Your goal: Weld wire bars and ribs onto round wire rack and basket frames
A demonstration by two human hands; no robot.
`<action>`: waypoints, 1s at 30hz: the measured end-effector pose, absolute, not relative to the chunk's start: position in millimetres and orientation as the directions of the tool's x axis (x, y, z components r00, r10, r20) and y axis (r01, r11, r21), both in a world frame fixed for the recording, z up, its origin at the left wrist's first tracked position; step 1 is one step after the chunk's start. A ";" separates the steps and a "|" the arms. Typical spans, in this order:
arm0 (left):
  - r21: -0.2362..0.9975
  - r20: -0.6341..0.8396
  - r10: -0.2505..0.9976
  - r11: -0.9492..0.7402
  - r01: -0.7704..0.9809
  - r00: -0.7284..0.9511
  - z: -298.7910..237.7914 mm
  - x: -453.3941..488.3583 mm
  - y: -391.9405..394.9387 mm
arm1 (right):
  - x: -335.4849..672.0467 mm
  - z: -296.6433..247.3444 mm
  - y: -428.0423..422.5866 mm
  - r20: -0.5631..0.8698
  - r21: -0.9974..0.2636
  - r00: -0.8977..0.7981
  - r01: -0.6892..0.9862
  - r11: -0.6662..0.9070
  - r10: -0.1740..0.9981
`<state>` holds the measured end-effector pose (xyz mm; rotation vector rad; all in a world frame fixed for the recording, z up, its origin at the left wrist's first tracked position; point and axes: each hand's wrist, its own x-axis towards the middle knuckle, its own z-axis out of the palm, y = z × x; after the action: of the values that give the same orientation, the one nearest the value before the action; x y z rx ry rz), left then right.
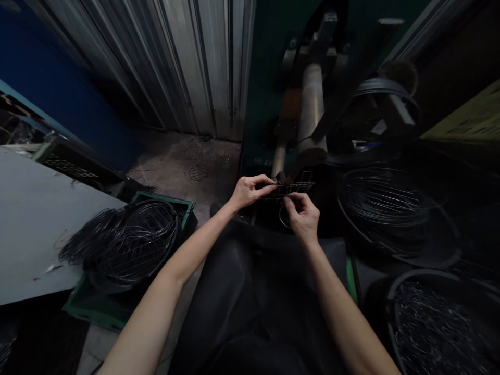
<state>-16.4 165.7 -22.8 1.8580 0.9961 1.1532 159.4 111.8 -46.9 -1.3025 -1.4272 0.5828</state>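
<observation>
My left hand [250, 191] pinches the left end of a small wire rack [299, 186], its thumb and fingers pressed together. Close by on the right, my right hand [303, 212] grips the near side of the same rack between thumb and forefinger. Thin dark bars make up the rack, and a narrow wire loop stands up at its right end. Just beyond the hands are the lower tip of a metal rod [278, 159] and a thick steel cylinder [311, 112] on a green machine [265, 99]. Whether the rack touches the rod tip is too dark to tell.
At left, a green crate [88, 304] holds a heap of round wire grids [133, 239] beside a grey panel [42, 224]. To the right stand a tub of wire grids [385, 198] and a bucket of small wire pieces [433, 328]. Wire grids [198, 172] lie on the floor.
</observation>
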 end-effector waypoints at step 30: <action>0.874 0.360 0.873 -0.439 0.208 0.330 -20.9 -17.8 167.6 | 180.3 -42.9 92.8 0.445 -0.789 0.115 0.520 0.328 0.888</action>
<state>-17.8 167.6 -20.9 1.8523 0.9549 1.1317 180.3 92.8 -42.9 -1.3281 -1.5442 0.4408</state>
